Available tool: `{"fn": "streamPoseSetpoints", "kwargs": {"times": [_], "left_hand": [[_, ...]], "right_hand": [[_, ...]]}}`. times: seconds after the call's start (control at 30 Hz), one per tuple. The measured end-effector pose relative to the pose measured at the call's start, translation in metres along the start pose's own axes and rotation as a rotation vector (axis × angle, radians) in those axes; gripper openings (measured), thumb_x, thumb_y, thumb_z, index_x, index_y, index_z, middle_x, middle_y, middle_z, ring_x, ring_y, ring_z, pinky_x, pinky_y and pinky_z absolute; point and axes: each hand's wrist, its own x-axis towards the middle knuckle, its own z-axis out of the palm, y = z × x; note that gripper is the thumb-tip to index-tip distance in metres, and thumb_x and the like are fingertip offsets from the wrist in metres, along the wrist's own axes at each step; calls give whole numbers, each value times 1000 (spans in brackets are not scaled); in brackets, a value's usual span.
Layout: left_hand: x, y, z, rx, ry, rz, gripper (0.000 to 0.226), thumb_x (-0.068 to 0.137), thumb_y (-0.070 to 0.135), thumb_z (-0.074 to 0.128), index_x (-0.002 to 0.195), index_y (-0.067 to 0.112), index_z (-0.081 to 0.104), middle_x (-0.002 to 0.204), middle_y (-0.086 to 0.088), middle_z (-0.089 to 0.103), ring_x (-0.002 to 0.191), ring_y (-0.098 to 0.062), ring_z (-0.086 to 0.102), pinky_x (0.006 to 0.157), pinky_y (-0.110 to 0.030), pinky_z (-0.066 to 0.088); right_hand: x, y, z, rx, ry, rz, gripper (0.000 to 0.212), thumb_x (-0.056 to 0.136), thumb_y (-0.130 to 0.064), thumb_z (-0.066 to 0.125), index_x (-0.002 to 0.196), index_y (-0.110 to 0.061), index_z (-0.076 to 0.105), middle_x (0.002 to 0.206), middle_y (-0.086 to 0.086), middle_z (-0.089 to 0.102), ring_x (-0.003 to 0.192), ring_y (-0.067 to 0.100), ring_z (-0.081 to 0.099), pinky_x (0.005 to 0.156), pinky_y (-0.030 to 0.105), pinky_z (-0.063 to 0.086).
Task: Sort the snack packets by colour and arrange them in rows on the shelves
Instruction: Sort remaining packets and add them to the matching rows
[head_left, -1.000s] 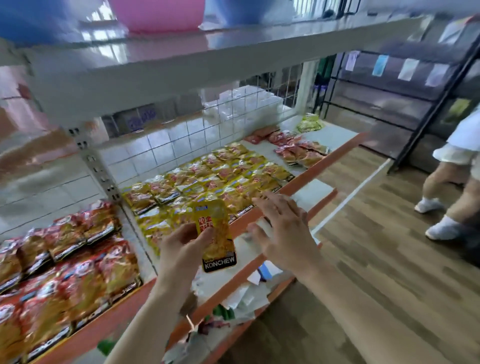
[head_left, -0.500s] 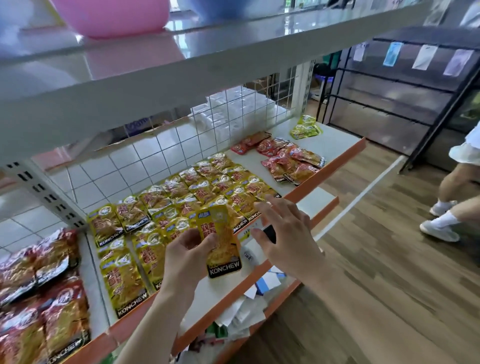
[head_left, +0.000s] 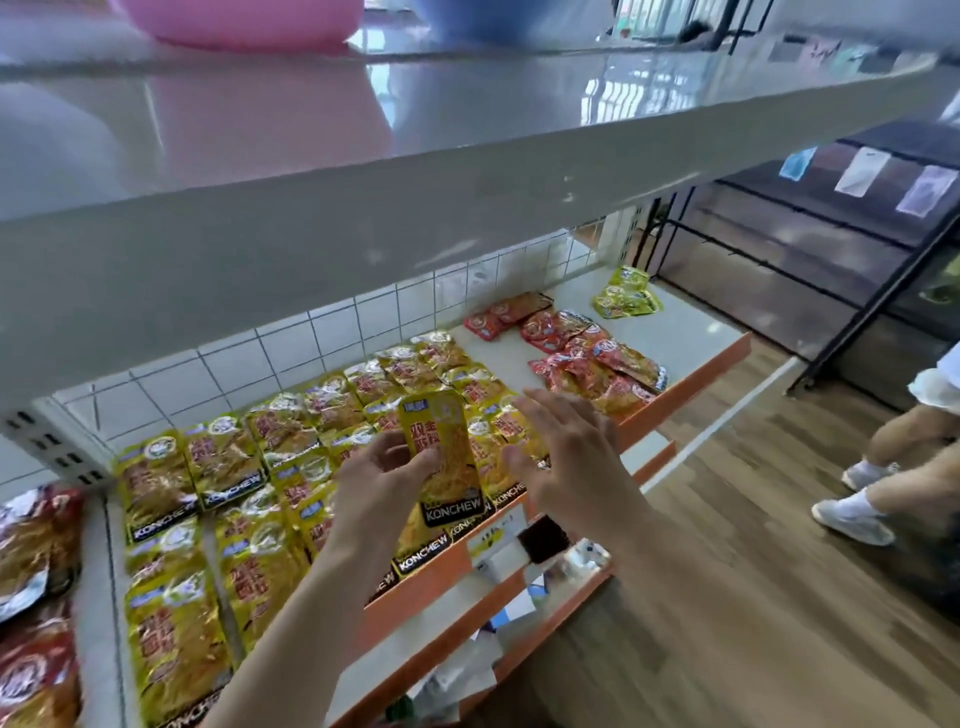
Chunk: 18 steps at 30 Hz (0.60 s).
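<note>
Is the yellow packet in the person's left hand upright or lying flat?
Upright: the left hand pinches the yellow packet, logo end down, above the shelved rows.

Hands: two, a left hand (head_left: 379, 483) and a right hand (head_left: 566, 467)
Held yellow packet (head_left: 441, 457): one, in the left hand
Yellow packets on the shelf (head_left: 171, 478): many, in overlapping rows; exact number cannot be told
Red packets (head_left: 587, 358): two groups, one right, one far left; number in each unclear
Lime packets (head_left: 626, 299): one small pile, count unclear
Basins: two, a pink basin (head_left: 244, 21) and a blue basin (head_left: 493, 15)
Hanging tags (head_left: 862, 171): three
White shoes (head_left: 852, 514): two
Shelf boards (head_left: 363, 218): three
</note>
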Motion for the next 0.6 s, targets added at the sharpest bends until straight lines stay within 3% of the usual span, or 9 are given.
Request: {"fn": "streamPoseSetpoints", "kwargs": {"times": [0.1,0.23,0.37,0.5,0.6], "left_hand": [[12,5,12,-20,6,-21,14,89,14,73,98,24,67,97,1,72,91,-16,67,69,-24,46],[38,9,32,9,77,-9,18,86,14,76,101,21,69,101,-6,72,95,-26,68,77,-35,51],[72,12,58,12,173,-14,19,86,11,74,97,24,66,102,-6,71,96,-23,66,86,-38,53],[107,14,89,71,289,-3,18,84,11,76,90,26,67,97,-6,72,89,-24,66,70,-35,51],[132,17,109,127,357,0,18,82,13,77,96,21,69,93,-2,72,85,-18,67,71,-32,55]], "right_hand": [[22,17,0,1,-20,-36,55,92,-43,55,143,-25,47,150,-4,43,142,14,29,114,46,17],[58,44,4,12,-51,-110,51,93,-39,61,140,-23,50,148,-3,46,139,16,33,112,44,19],[100,77,10,0,-108,-201,57,91,-47,53,141,-23,49,148,-1,47,138,19,34,110,47,24],[140,109,19,1,-157,-301,54,93,-42,59,142,-23,48,151,-2,43,141,19,31,111,47,24],[168,129,24,0,-197,-346,55,94,-40,59,144,-22,47,152,-1,43,141,19,30,112,48,25]]}}
